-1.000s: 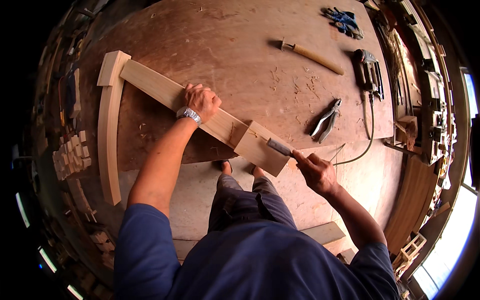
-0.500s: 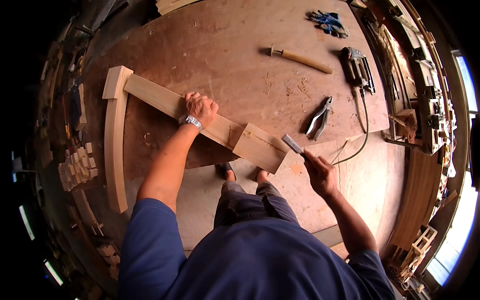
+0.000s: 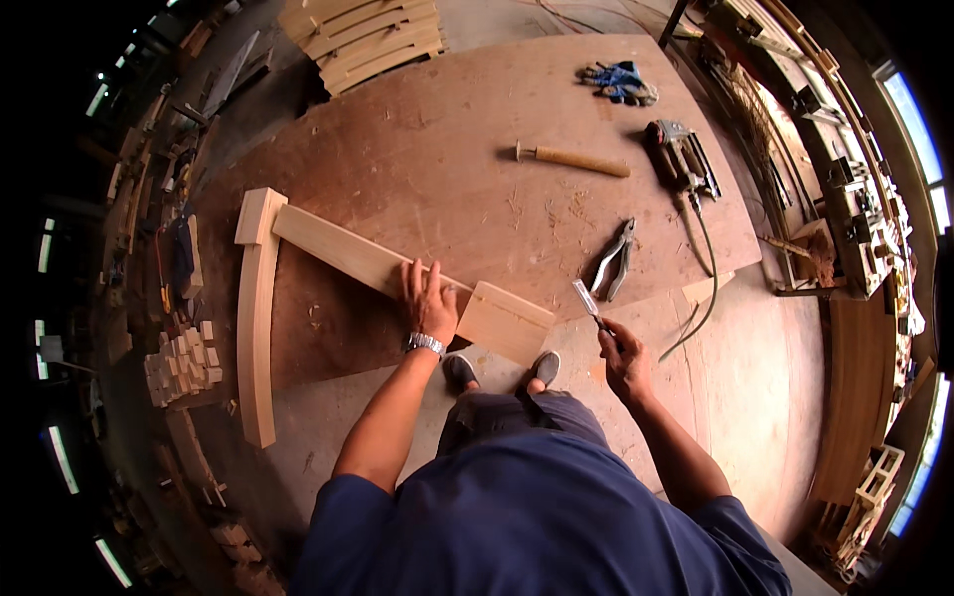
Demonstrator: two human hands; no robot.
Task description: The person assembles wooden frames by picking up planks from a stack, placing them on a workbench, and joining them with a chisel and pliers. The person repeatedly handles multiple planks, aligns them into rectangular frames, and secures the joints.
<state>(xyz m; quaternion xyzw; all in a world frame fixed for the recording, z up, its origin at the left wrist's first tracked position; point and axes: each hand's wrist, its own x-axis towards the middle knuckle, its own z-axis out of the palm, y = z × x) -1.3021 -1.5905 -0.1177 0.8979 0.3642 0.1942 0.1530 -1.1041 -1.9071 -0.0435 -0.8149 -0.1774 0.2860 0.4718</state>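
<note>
My left hand (image 3: 429, 304) lies on a pale wooden board (image 3: 343, 243), fingers spread, close to the wider wooden piece (image 3: 505, 322) at its near right end. That wider end juts past the table's front edge. In my right hand (image 3: 626, 364) is a chisel (image 3: 587, 298), gripped by its handle with the blade pointing up and away. The blade is apart from the wood. At the board's far left end stands a long, slightly curved wooden beam (image 3: 257, 338) with a short block at its top.
On the brown table (image 3: 417, 129) lie a hammer (image 3: 581, 161), pliers (image 3: 614, 260), a nail gun (image 3: 684, 159) with a hose, and blue gloves (image 3: 621, 83). Wood shavings (image 3: 571, 209) are scattered there. Stacked slats (image 3: 373, 45) stand beyond; small blocks (image 3: 184, 363) are piled at left.
My left hand has slid along the board toward its wider end, and its curled fingers have spread. The chisel's blade has swung to point more away from me. The whole view has shifted.
</note>
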